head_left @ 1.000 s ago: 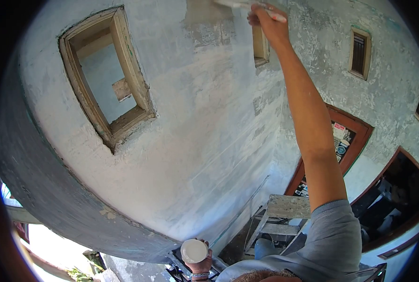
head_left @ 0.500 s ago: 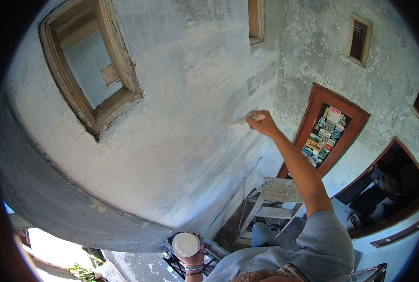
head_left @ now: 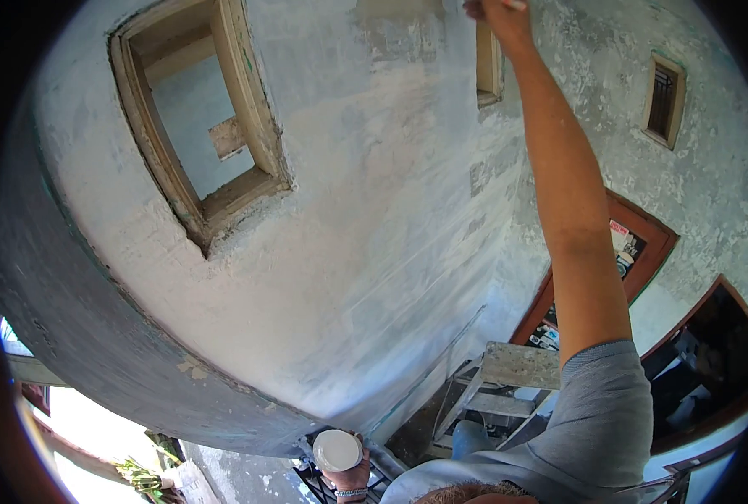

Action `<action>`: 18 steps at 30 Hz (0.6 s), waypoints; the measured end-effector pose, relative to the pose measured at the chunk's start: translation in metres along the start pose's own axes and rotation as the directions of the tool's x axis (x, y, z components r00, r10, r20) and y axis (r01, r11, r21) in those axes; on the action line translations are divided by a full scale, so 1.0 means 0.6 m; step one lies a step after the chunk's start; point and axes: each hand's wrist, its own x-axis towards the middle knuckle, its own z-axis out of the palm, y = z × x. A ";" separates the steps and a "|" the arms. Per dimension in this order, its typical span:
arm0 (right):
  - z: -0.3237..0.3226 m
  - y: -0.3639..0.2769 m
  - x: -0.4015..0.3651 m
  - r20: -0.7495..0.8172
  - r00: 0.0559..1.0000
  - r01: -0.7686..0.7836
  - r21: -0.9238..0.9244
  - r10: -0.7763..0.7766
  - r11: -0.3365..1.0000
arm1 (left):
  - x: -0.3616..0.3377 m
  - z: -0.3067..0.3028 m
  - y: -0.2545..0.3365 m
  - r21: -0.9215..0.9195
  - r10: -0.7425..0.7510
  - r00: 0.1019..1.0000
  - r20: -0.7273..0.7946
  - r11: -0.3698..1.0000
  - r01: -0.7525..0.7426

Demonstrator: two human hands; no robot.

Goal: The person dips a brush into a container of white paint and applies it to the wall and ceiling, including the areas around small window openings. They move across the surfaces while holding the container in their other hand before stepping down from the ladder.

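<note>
I'm sweeping upward again beside the weathered wooden window frame, right hand pinching a pale thin brush, left hand clasping a round white pot

Grey short-sleeve tee, plain fabric. Hem of right sleeve ends approx. at the elbow; arm bare from there to right hand. Tee's shoulder/chest part runs along btm edge, lighter grey in sun. Left hand: wrist w/ 2 bracelets, one pale beaded w/ bluish bits, one dark. Strip of short brownish hair at btm centre.
</note>
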 end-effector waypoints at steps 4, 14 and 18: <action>-0.015 0.044 -0.215 -0.017 0.981 -0.191 0.019 0.191 0.981 | 0.003 -0.032 0.006 -0.042 -0.032 0.999 -0.017 0.999 0.032; -0.305 -0.036 -0.877 -0.072 0.724 -0.678 -0.260 0.686 0.688 | 0.028 -0.059 0.011 -0.035 -0.151 0.987 0.052 0.988 0.153; -0.450 -0.039 -1.056 -0.371 0.595 -0.778 -0.487 0.713 0.397 | 0.033 -0.052 0.008 -0.022 -0.185 0.983 0.013 0.982 0.186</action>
